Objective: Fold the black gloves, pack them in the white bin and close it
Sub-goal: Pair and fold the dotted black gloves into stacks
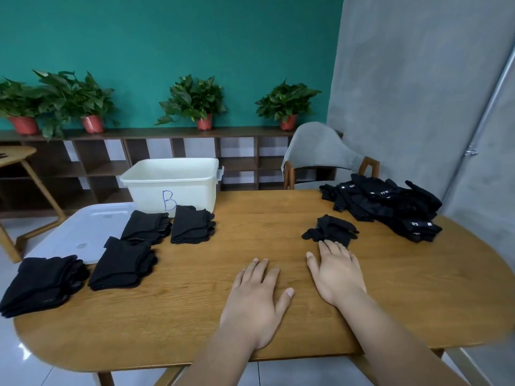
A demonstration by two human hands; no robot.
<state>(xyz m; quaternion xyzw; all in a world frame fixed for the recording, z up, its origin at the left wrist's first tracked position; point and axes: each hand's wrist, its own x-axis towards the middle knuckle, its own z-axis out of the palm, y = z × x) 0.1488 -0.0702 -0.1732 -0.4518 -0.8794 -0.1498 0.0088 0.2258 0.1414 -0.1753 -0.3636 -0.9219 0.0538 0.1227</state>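
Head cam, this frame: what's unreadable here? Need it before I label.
Inside of the white bin: hidden by its own near wall in the head view, so contents are unknown.
White lid: its near and right edges are covered by the folded stacks.
Unfolded pile: overlapping black fabric hides the glove count, and the label print is too small to read.
Gloves per folded stack: layers merge, can't count.

Both hands flat on the wooden table

Right hand fingertips touch a loose glove; left hand lies beside it, folded stacks further left.
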